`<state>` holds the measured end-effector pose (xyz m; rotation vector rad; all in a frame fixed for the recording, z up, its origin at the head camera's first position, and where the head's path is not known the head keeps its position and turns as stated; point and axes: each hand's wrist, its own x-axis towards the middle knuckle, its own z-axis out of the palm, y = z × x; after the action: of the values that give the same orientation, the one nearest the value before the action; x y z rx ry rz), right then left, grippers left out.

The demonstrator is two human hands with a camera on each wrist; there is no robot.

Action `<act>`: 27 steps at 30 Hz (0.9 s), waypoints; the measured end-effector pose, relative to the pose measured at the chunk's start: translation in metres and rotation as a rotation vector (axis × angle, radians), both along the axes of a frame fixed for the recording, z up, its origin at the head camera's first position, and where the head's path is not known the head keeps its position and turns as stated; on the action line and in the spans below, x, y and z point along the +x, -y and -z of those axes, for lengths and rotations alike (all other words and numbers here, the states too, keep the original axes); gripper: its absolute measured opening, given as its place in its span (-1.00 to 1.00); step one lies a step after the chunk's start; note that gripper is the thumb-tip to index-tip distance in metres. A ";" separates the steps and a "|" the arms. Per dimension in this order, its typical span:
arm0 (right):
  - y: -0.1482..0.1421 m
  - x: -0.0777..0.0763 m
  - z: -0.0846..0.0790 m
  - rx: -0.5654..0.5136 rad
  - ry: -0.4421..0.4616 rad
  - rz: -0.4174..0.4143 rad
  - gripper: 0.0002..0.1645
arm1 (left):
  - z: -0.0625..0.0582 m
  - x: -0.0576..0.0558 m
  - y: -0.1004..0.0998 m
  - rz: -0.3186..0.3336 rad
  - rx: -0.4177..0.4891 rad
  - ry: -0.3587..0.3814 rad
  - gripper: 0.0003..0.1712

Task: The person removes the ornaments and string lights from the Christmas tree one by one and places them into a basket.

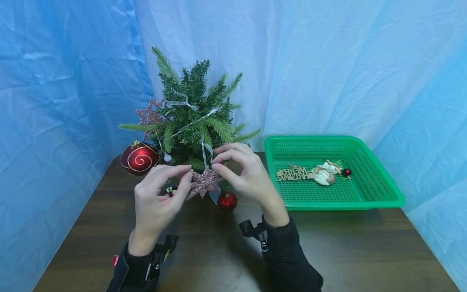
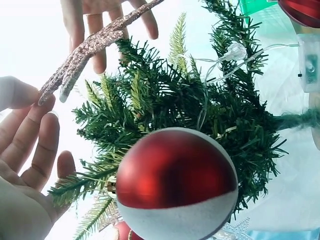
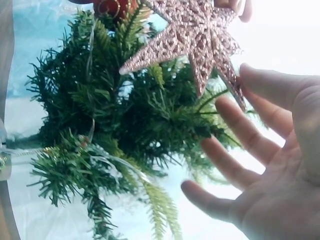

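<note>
A pink glitter star (image 1: 204, 182) hangs at the front of a small green Christmas tree (image 1: 197, 93), with a white ribbon (image 1: 206, 152) rising from its top. My left hand (image 1: 160, 194) pinches one point of it between thumb and fingertips, which the left wrist view shows from the side. At the upper right, my right hand (image 1: 248, 172) holds another point between thumb and index finger. The other fingers (image 3: 235, 165) of that hand spread beside the branches. In the right wrist view the star (image 3: 197, 32) faces the camera with its openwork surface.
A large red bauble (image 1: 140, 158) with a gold swirl hangs at left, below a second pink star (image 1: 150, 115). Under the front branches is a smaller red bauble (image 1: 227, 201). A green basket (image 1: 335, 205) at right holds a wooden lettering ornament (image 1: 292, 173), a pale figurine (image 1: 324, 173) and a tiny red ball (image 1: 346, 172).
</note>
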<state>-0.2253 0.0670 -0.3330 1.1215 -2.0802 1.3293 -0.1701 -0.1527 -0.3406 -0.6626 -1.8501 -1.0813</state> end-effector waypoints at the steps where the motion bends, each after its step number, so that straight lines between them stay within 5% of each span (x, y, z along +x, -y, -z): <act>1: -0.001 0.000 0.000 0.003 -0.003 -0.006 -0.88 | 0.000 0.001 0.000 0.003 -0.003 -0.004 -0.79; 16: -0.014 0.006 -0.005 0.117 0.031 -0.092 -0.64 | 0.000 0.001 -0.004 0.072 -0.036 -0.023 -0.80; 27: -0.013 0.005 -0.005 0.171 -0.035 -0.100 -0.78 | 0.002 0.000 -0.004 0.074 -0.043 -0.018 -0.80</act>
<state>-0.2208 0.0803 -0.3282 1.3261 -2.1712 1.1844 -0.1700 -0.1487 -0.3422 -0.7690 -1.8507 -1.0828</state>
